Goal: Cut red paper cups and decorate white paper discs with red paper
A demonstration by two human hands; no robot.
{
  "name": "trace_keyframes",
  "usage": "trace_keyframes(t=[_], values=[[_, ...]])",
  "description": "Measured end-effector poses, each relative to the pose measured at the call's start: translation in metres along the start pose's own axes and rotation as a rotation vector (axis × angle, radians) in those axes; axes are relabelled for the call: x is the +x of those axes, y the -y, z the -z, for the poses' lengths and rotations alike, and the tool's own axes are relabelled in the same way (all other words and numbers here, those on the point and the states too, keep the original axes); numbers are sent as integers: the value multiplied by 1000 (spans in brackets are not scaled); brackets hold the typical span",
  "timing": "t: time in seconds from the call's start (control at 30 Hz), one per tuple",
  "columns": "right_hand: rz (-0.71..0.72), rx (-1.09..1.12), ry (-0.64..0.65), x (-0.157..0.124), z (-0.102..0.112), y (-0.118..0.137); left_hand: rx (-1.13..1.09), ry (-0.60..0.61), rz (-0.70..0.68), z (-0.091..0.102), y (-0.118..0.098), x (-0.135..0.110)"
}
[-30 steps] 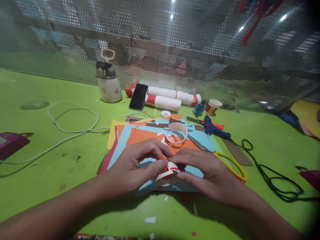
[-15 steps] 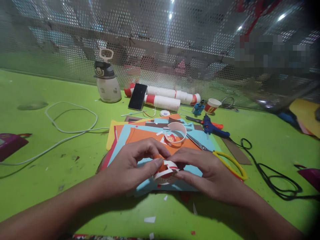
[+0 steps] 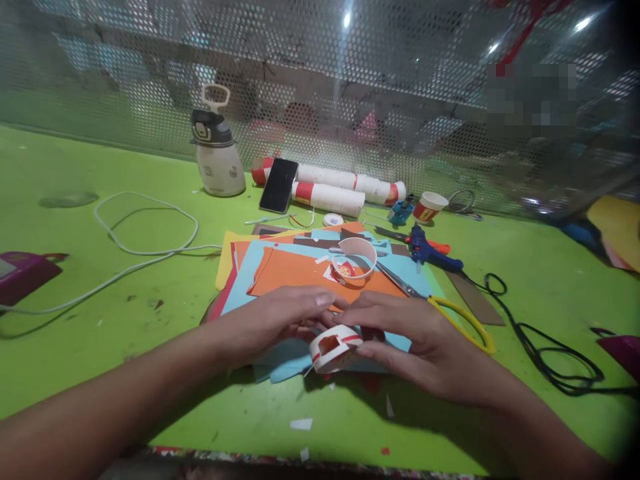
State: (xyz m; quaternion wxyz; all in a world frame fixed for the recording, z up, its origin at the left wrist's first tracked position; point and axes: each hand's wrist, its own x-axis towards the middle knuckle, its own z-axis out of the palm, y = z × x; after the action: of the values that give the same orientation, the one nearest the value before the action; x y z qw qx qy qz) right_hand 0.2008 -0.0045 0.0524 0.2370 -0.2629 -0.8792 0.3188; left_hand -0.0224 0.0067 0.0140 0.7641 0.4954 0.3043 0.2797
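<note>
Green worktable backed by a perforated metal screen
Tabletop [image 3: 165, 287], lime green, scuffed, dark-flecked, its front edge [image 3: 200, 455] speckled in many colours; screen [image 3: 310, 83], silver-grey, closely punched with round holes, standing along the table's far side; white light spots [image 3: 347, 19] high on it, reflected or shining through, unclear; pink shape [image 3: 369, 125] at the screen, indistinct; upper right, red form [image 3: 530, 30], blurred, above a pixelated patch [image 3: 533, 100]

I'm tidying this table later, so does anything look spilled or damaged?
Mildly: loose white scraps lie scattered near the front edge of the green tabletop, like stray offcuts. The white-and-red paper piece in the right hand has a squarish opening, though it looks cut rather than torn.
</note>
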Motion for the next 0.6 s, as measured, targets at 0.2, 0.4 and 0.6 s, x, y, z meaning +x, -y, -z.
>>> trace_keyframes(t=[0.2, 0.4, 0.6], values=[[25, 14, 37, 0, 2, 1, 40, 151, 33, -1, 0, -3], [16, 18, 15, -2, 2, 1, -6, 200, 40, 0, 1, -2], [-16, -81, -262, -1, -3, -2, -165, 48, -19, -3, 4, 1]])
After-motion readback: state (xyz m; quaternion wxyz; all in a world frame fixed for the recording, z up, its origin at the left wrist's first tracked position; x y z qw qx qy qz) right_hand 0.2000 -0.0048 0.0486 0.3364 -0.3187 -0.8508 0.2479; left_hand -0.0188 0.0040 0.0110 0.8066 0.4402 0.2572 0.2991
